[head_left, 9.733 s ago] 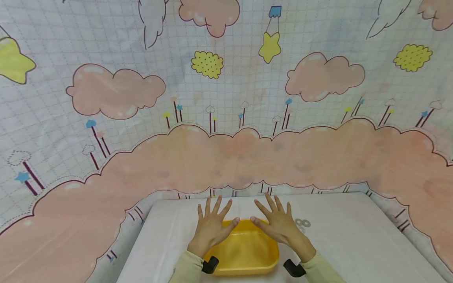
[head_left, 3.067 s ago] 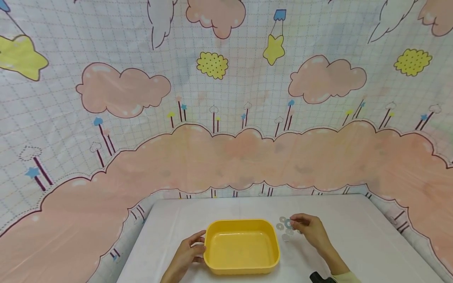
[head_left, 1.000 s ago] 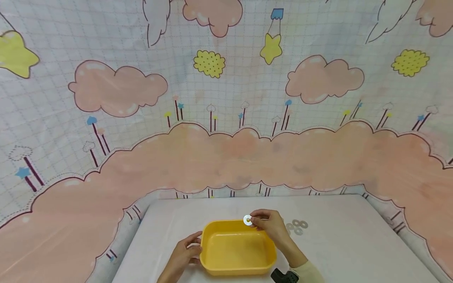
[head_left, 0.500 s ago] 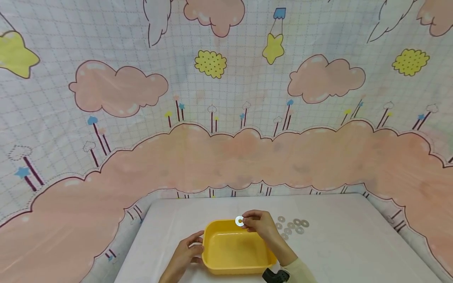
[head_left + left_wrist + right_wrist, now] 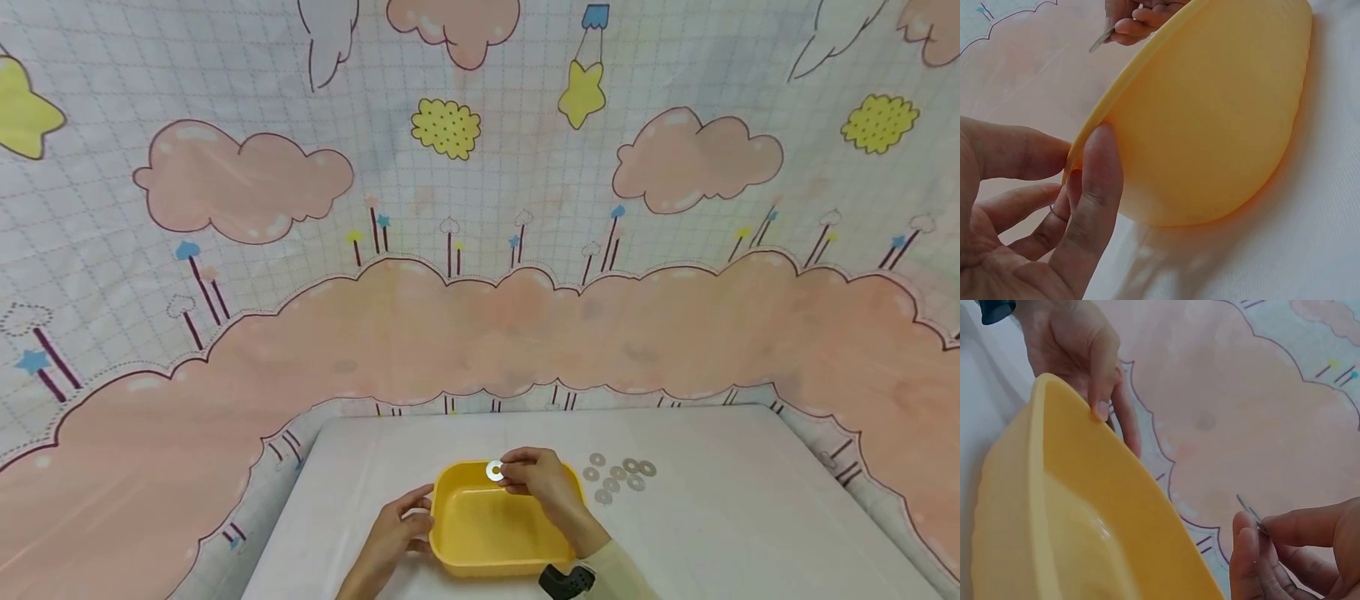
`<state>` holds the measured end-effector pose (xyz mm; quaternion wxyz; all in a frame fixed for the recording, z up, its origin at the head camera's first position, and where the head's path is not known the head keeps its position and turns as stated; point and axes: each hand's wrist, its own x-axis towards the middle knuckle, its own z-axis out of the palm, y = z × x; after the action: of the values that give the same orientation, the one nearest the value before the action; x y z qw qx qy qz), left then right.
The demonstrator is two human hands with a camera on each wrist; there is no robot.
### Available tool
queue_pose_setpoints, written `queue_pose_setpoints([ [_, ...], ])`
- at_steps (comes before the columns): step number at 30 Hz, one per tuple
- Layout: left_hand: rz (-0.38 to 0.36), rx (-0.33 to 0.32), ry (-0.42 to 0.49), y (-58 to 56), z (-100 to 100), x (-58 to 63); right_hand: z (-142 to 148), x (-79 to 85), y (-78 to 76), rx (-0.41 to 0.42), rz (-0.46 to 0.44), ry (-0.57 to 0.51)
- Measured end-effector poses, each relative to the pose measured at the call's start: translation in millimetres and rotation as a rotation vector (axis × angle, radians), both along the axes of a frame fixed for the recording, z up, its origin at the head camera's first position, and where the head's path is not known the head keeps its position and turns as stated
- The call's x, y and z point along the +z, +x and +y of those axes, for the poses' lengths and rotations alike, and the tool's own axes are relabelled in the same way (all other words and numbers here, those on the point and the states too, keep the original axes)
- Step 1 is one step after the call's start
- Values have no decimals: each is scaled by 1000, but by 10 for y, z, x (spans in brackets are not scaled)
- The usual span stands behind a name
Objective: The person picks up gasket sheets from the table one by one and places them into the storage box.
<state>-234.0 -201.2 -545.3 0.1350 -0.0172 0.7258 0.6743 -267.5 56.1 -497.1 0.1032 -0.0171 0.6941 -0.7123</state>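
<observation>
My right hand pinches a shiny flat washer between thumb and fingers, over the far side of a yellow plastic tray. The right wrist view shows that washer nearly edge-on, with its lower part hidden by the fingertips. At the tray's left end, my left hand holds the rim. Its thumb lies against the outer wall in the left wrist view, and the other fingertips meet the rim. The visible tray floor is bare, while the right forearm covers its right side.
Several grey washers lie flat in a loose group on the white table, right of the tray. Some overlap. Behind the table hangs a cloth printed with clouds and stars. A black wrist device sits on the right wrist.
My right hand has picked a washer from the group and carried it left, over the tray's far rim. It has drifted slightly further left since half a second ago. My left hand keeps its hold.
</observation>
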Motion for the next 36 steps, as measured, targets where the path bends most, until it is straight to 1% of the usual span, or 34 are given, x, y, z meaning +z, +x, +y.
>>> queue_pose_setpoints([
  [4,20,-2,10,-21,-7,14,-72,-5,-15,27,-23,15],
  [9,25,8,6,-25,-14,16,-160,-39,-15,34,-42,23],
  [11,22,12,4,-20,-13,6,-188,-78,-20,38,-49,14],
  [17,13,15,1,7,-6,-33,-239,-202,-35,53,-109,-10],
  [23,2,13,-7,28,-3,-51,-279,-302,-44,55,-138,-27],
  [31,6,10,-14,40,7,-43,-305,-331,-47,51,-168,17],
  [36,6,10,-12,30,10,-62,-304,-343,-50,44,-179,45],
])
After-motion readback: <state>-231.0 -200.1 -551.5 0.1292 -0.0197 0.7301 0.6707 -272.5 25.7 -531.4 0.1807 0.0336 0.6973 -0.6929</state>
